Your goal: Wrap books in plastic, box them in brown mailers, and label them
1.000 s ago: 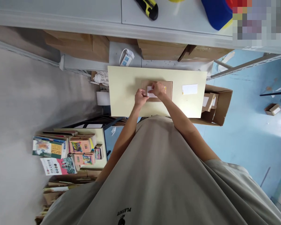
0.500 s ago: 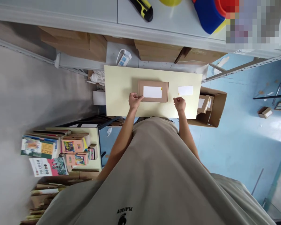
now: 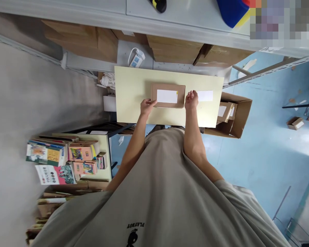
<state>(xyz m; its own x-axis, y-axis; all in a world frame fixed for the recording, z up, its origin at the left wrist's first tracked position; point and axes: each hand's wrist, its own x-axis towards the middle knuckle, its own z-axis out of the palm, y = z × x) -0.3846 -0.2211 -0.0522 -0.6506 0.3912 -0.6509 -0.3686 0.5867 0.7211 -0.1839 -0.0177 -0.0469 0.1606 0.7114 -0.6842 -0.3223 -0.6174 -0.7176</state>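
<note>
A flat brown cardboard parcel (image 3: pixel 168 89) with a white label (image 3: pixel 167 96) stuck on its top lies on a pale yellow table (image 3: pixel 134 85). My left hand (image 3: pixel 146 106) grips the parcel's near left corner, thumb on top. My right hand (image 3: pixel 191 99) is curled against the parcel's right edge, fingers closed. A loose white label sheet (image 3: pixel 205 95) lies on the table just right of that hand.
An open carton (image 3: pixel 240 113) with small labelled parcels stands on the blue floor at the table's right. Stacked books (image 3: pixel 64 159) sit on a low table to the left. Cardboard boxes (image 3: pixel 87 37) fill the shelf beyond the table, beside a white power strip (image 3: pixel 136 59).
Both hands were pressing the label onto the parcel. My right hand then drew back toward the table's near edge and has now come up against the parcel's right side. My left stays at its left corner.
</note>
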